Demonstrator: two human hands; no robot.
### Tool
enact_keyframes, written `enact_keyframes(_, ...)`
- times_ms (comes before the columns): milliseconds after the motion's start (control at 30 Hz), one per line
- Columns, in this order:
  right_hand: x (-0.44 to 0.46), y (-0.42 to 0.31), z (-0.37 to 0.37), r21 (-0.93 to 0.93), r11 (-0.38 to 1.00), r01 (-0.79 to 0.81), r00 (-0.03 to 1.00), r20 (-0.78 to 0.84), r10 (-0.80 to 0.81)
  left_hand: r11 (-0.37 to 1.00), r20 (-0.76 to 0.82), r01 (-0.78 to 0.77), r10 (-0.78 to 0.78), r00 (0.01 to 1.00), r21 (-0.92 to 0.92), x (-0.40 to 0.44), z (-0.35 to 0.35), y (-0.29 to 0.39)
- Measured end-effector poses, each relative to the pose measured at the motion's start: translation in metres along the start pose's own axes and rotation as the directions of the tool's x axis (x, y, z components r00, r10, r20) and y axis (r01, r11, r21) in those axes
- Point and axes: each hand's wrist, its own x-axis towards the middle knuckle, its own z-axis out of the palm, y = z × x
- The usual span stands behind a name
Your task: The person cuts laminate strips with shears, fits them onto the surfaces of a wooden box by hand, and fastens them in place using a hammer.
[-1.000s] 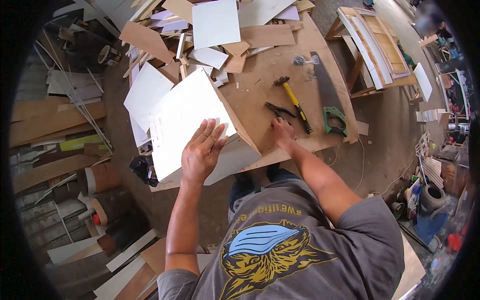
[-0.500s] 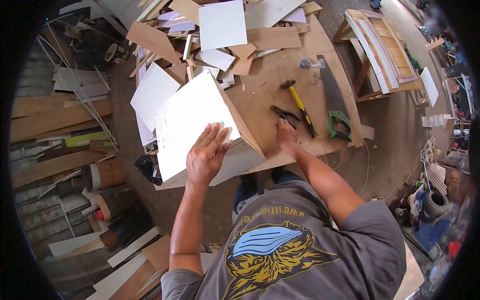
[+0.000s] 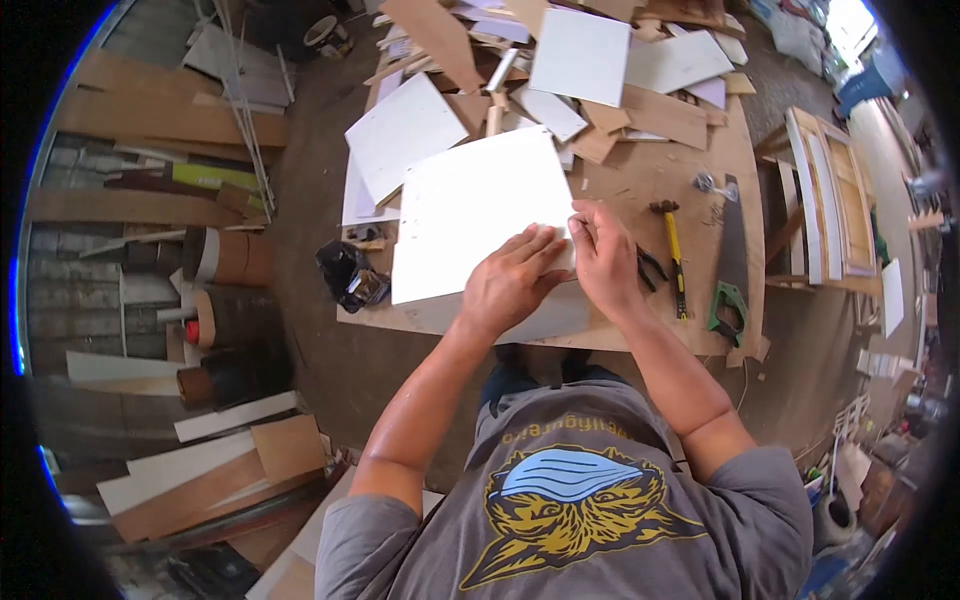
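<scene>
A box with a white top panel sits at the table's near edge. My left hand lies on the panel's near right corner, fingers stretched out. At the panel's right edge, my right hand has its fingers curled and pressed together; whatever they grip is too small or hidden to make out. Pliers with dark handles lie just right of my right hand. Beside them rests a yellow-handled hammer, and farther right a handsaw with a green grip.
White and brown board offcuts are heaped at the table's far side. A black plastic bag lies at the left edge. A wooden frame on a stand is to the right. Planks and rolled sheets line the left.
My right hand has moved from beside the pliers to the box's right edge. My left hand has shifted towards the panel's near right corner. The camera view has turned left.
</scene>
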Motion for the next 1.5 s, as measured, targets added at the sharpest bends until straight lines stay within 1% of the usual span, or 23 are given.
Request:
enact_keyframes(67, -0.008, 0.000, 0.010, -0.069, 0.997, -0.041, 0.997, 0.055, 0.045, 0.998, -0.013, 0.021, -0.022, 1.000, -0.060, -0.001, -0.001, -0.004)
enact_keyframes(100, -0.010, -0.005, 0.010, -0.069, 0.990, -0.126, 0.988, 0.085, 0.131, 0.993, -0.025, 0.025, -0.028, 0.999, -0.117, -0.004, 0.003, -0.011)
enact_keyframes(200, -0.011, 0.010, 0.014, -0.168, 0.980, 0.104, 0.994, 0.050, -0.096, 0.974, 0.014, -0.011, 0.014, 1.000, -0.227, -0.007, -0.005, -0.024)
enact_keyframes(233, -0.009, 0.009, 0.015, -0.172, 0.980, 0.097, 0.994, 0.064, -0.087, 0.973, 0.069, 0.047, -0.033, 0.997, -0.225, -0.012, -0.012, -0.027)
enact_keyframes(333, -0.009, 0.008, 0.016, -0.188, 0.979, 0.080, 0.994, 0.085, -0.065, 0.997, 0.039, 0.076, -0.076, 0.996, 0.007, -0.041, -0.034, -0.045)
enact_keyframes(433, -0.009, 0.017, 0.016, -0.211, 0.974, 0.081, 0.993, 0.100, -0.061, 0.977, -0.025, 0.185, -0.183, 0.983, 0.105, -0.076, -0.048, -0.065)
enact_keyframes(533, -0.012, 0.015, 0.019, -0.205, 0.977, 0.051, 0.996, 0.078, -0.036, 0.967, -0.052, 0.173, -0.166, 0.985, 0.185, -0.092, -0.053, -0.075)
enact_keyframes(667, -0.013, 0.003, 0.022, -0.249, 0.968, 0.022, 0.998, 0.058, -0.008, 0.969, -0.006, 0.174, -0.176, 0.984, 0.177, -0.090, -0.051, -0.082)
enact_keyframes(733, -0.015, 0.010, 0.021, -0.217, 0.976, 0.000, 0.998, 0.061, 0.014, 0.973, 0.005, 0.163, -0.166, 0.986, 0.163, -0.089, -0.049, -0.085)
enact_keyframes(767, -0.016, 0.014, 0.021, -0.200, 0.980, -0.014, 0.998, 0.063, 0.027, 0.973, 0.003, 0.165, -0.167, 0.986, 0.165, -0.089, -0.048, -0.086)
enact_keyframes(867, -0.016, 0.013, 0.020, -0.247, 0.969, -0.029, 0.998, 0.055, 0.044, 0.970, 0.002, 0.169, -0.172, 0.985, 0.177, -0.089, -0.049, -0.086)
enact_keyframes(967, -0.016, 0.010, 0.021, -0.212, 0.976, -0.059, 0.996, 0.049, 0.071, 0.967, 0.001, 0.169, -0.173, 0.985, 0.190, -0.088, -0.047, -0.086)
enact_keyframes(1067, -0.018, -0.004, 0.025, -0.231, 0.967, -0.105, 0.993, 0.021, 0.112, 0.968, 0.005, 0.166, -0.170, 0.985, 0.188, -0.089, -0.049, -0.087)
enact_keyframes(1100, -0.018, 0.000, 0.027, -0.222, 0.970, -0.101, 0.994, 0.006, 0.105, 0.967, 0.016, 0.169, -0.175, 0.984, 0.190, -0.089, -0.052, -0.086)
enact_keyframes(1200, -0.020, 0.029, 0.028, -0.214, 0.977, -0.022, 0.998, -0.058, 0.010, 0.966, 0.064, 0.169, -0.185, 0.981, 0.198, -0.085, -0.057, -0.083)
enact_keyframes(1267, -0.023, 0.031, 0.031, -0.207, 0.975, -0.075, 0.988, -0.146, 0.045, 0.959, 0.080, 0.161, -0.184, 0.980, 0.234, -0.085, -0.058, -0.081)
enact_keyframes(1333, -0.025, 0.026, 0.032, -0.178, 0.981, -0.079, 0.983, -0.179, 0.047, 0.953, 0.118, 0.149, -0.186, 0.976, 0.265, -0.081, -0.064, -0.076)
enact_keyframes(1367, -0.025, 0.021, 0.034, -0.102, 0.984, -0.147, 0.973, -0.194, 0.125, 0.946, 0.132, 0.151, -0.195, 0.972, 0.287, -0.080, -0.065, -0.075)
enact_keyframes(1400, -0.026, 0.027, 0.037, -0.077, 0.988, -0.133, 0.967, -0.227, 0.113, 0.947, 0.101, 0.140, -0.175, 0.979, 0.289, -0.079, -0.063, -0.074)
enact_keyframes(1467, -0.028, 0.029, 0.041, -0.091, 0.989, -0.117, 0.959, -0.270, 0.088, 0.947, 0.041, 0.124, -0.142, 0.989, 0.296, -0.081, -0.058, -0.074)
enact_keyframes(1500, -0.028, 0.025, 0.041, -0.067, 0.985, -0.159, 0.958, -0.250, 0.138, 0.939, 0.090, 0.131, -0.168, 0.982, 0.317, -0.078, -0.062, -0.070)
